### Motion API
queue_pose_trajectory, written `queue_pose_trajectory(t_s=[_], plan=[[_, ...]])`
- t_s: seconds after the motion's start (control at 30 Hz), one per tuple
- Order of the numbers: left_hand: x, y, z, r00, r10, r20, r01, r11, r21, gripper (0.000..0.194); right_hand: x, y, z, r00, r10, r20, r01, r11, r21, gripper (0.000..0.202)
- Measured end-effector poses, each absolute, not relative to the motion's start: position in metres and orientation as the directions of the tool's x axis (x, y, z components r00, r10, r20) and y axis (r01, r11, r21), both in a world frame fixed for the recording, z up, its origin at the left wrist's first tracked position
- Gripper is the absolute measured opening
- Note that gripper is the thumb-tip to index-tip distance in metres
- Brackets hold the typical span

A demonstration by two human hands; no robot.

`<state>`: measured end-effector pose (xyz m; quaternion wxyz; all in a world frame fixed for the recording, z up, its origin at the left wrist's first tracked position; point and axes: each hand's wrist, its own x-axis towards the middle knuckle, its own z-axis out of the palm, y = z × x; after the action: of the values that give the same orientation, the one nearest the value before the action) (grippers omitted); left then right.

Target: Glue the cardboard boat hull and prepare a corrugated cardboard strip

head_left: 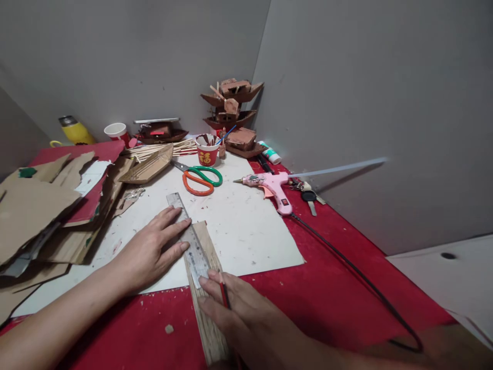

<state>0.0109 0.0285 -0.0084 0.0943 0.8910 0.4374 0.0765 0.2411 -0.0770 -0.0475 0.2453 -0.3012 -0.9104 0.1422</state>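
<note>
A metal ruler (198, 257) lies slantwise on a strip of brown cardboard (210, 329). My left hand (157, 246) rests flat with spread fingers, its fingertips pressing the ruler's upper half. Closer to me, my right hand (246, 311) has a dark red-and-black pencil (224, 292) tucked between its fingers, point facing up and away. Its thumb and forefinger touch the near end of the ruler and the cardboard. The pencil's lower end is largely hidden by the hand. Beneath the far part of the strip is a white sheet (254, 241).
Stacked torn cardboard (34, 210) fills the left. Scissors (200, 180), a red paper cup (207, 154) and a cardboard boat hull (148, 167) lie beyond. A pink glue gun (275, 187) trails a black cord (354, 270) at right. Brown model boats (233, 105) stand at the wall.
</note>
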Motion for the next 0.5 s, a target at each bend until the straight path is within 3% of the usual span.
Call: queue_pose_trajectory(t_s=[0.17, 0.37, 0.5], plan=[[0.0119, 0.0298, -0.0131, 0.612, 0.786, 0.083, 0.753, -0.612, 0.241, 0.052, 0.2385, -0.0733, -0.0388, -0.699, 0.556, 0.451, 0.467, 0.831, -0.301, 0.030], [0.0099, 0.0310, -0.0185, 0.614, 0.782, 0.110, 0.752, -0.622, 0.219, 0.051, 0.2366, -0.0681, -0.0412, -0.627, 0.513, 0.587, 0.445, 0.854, -0.271, 0.029], [0.0109, 0.0317, -0.0159, 0.615, 0.781, 0.114, 0.751, -0.623, 0.219, 0.049, 0.2411, -0.0676, -0.0465, -0.677, 0.505, 0.536, 0.411, 0.863, -0.294, 0.025]])
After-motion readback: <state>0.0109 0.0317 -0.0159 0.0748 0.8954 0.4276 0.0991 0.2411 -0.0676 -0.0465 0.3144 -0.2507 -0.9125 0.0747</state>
